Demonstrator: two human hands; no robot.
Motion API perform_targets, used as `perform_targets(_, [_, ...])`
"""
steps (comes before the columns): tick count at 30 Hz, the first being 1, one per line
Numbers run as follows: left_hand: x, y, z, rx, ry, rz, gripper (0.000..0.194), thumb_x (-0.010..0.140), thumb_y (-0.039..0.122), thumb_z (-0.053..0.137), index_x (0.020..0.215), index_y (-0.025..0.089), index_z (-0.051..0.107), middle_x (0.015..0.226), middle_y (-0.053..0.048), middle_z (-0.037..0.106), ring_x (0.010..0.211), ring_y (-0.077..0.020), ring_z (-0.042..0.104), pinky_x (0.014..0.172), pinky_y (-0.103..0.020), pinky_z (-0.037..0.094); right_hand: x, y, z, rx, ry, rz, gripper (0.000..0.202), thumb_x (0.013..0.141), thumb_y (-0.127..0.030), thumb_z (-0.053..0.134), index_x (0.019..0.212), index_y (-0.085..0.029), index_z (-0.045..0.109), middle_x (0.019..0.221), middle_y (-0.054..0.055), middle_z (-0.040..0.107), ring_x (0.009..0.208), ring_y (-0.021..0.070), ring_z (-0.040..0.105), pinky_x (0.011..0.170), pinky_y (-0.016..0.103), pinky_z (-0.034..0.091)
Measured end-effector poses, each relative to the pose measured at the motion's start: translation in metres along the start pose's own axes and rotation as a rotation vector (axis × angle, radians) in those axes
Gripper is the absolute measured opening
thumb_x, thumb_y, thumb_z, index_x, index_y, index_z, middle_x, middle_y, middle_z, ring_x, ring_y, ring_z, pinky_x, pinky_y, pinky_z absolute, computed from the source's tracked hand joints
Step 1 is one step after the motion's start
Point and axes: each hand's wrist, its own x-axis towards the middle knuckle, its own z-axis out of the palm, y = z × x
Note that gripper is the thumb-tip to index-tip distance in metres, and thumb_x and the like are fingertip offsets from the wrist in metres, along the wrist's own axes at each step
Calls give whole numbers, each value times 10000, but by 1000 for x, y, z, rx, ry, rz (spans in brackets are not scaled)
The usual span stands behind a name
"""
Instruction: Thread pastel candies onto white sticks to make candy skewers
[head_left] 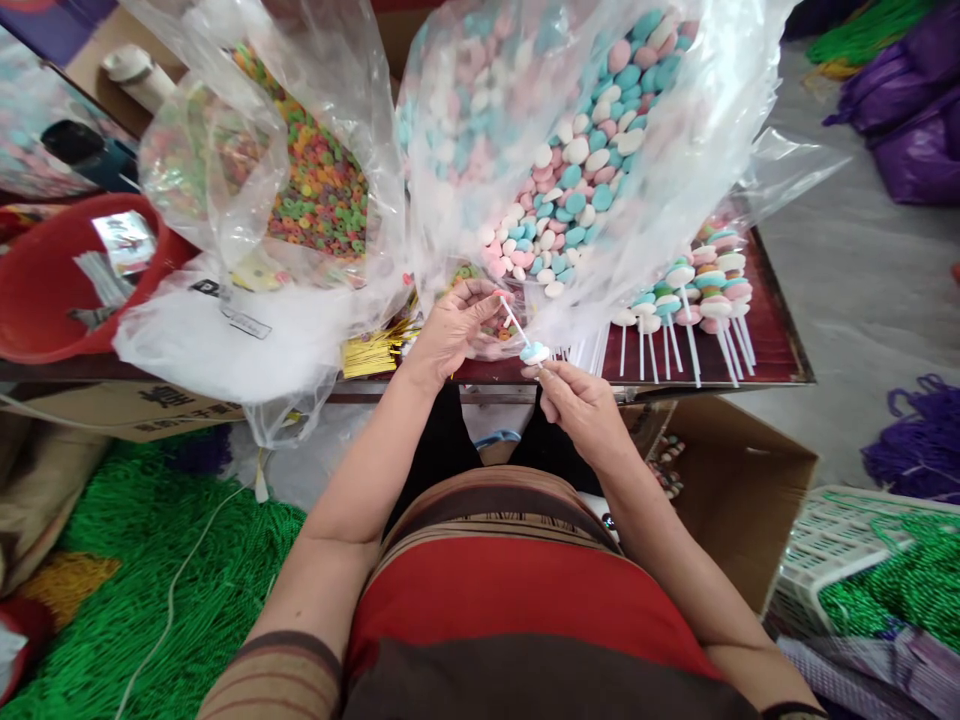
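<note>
A thin white stick (514, 322) slants between my hands, with a blue and a white candy (534, 354) threaded low on it. My right hand (581, 398) pinches the stick's lower end, just under those candies. At the upper tip, my left hand (448, 328) is closed on a small pink candy (505, 296), thumb and fingertips together; whether the stick has pierced it I cannot tell. Behind my hands a big clear bag (600, 150) holds pink, white and blue candies. Loose white sticks (585, 352) lie close beyond my right hand.
Finished-looking candy skewers (716, 280) are piled at the table's right end. On the left stand a bag of ring candies (315, 180) and a red basin (45, 290). Yellow ties (371, 352) lie near the front edge. A cardboard box (750, 480) sits below right.
</note>
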Motion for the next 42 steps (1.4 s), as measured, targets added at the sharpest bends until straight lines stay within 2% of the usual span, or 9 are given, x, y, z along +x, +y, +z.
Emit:
perform_targets(5, [-5, -4, 6, -40, 30, 2, 310, 772, 382, 903, 866, 215, 660, 873, 2, 732, 826, -143, 715, 749, -280, 574, -1, -1, 0, -34, 28, -6, 341, 924, -427, 598, 947, -160, 809, 479, -60, 465, 459, 96, 384, 489, 249, 307])
perform_targets(12, [-13, -9, 14, 116, 31, 204, 342, 710, 422, 941, 856, 204, 721, 864, 8, 715, 775, -116, 669, 746, -251, 565, -4, -3, -2, -123, 54, -19, 357, 934, -448, 593, 925, -157, 799, 487, -53, 453, 471, 107, 395, 487, 254, 302])
perform_targets(19, [-22, -22, 30, -76, 156, 74, 404, 718, 477, 917, 931, 214, 696, 842, 20, 727, 715, -102, 657, 685, -240, 562, -7, 4, 9, -176, 70, -108, 421, 982, -522, 535, 976, -172, 767, 504, -47, 465, 488, 123, 432, 507, 264, 346])
perform_targets(22, [-31, -28, 37, 64, 138, 146, 365, 750, 469, 895, 931, 210, 713, 860, 3, 746, 751, -109, 669, 737, -247, 561, -5, 4, 11, -111, 55, -75, 419, 975, -559, 545, 932, -188, 734, 488, -53, 463, 463, 119, 429, 493, 259, 352])
perform_targets(28, [-45, -24, 45, 404, -28, 289, 331, 940, 528, 689, 995, 218, 790, 995, -58, 790, 944, -169, 724, 878, -291, 562, 12, 8, 3, 180, 29, 76, 465, 879, -674, 664, 811, -215, 627, 538, -51, 551, 393, 79, 396, 407, 235, 272])
perform_targets(32, [-12, -4, 36, 578, -23, 338, 331, 1006, 479, 604, 1144, 231, 774, 1072, -70, 796, 994, -198, 735, 921, -322, 564, 20, 10, -3, 433, 126, 56, 474, 768, -649, 804, 817, -200, 662, 638, -45, 573, 440, 51, 395, 416, 216, 238])
perform_targets(36, [45, 14, 32, 1153, 138, 400, 196, 981, 258, 622, 1085, 200, 778, 1185, -127, 750, 1170, -291, 674, 1042, -404, 499, 29, -4, -10, 492, 181, 25, 372, 748, -522, 853, 837, -193, 703, 673, -40, 570, 453, 36, 324, 415, 222, 173])
perform_targets(39, [71, 20, 38, 1536, 53, 291, 231, 953, 151, 594, 1097, 173, 773, 1248, -173, 710, 1225, -349, 630, 1026, -444, 470, 40, -18, -13, 489, 221, 1, 294, 728, -425, 854, 828, -189, 708, 659, -49, 557, 449, 28, 278, 416, 222, 160])
perform_targets(42, [77, 21, 39, 1711, -54, 245, 287, 966, 123, 518, 1100, 166, 768, 1244, -191, 704, 1192, -355, 626, 974, -447, 459, 49, -26, -14, 463, 262, -8, 252, 728, -392, 827, 823, -189, 712, 641, -51, 549, 446, 30, 275, 414, 222, 161])
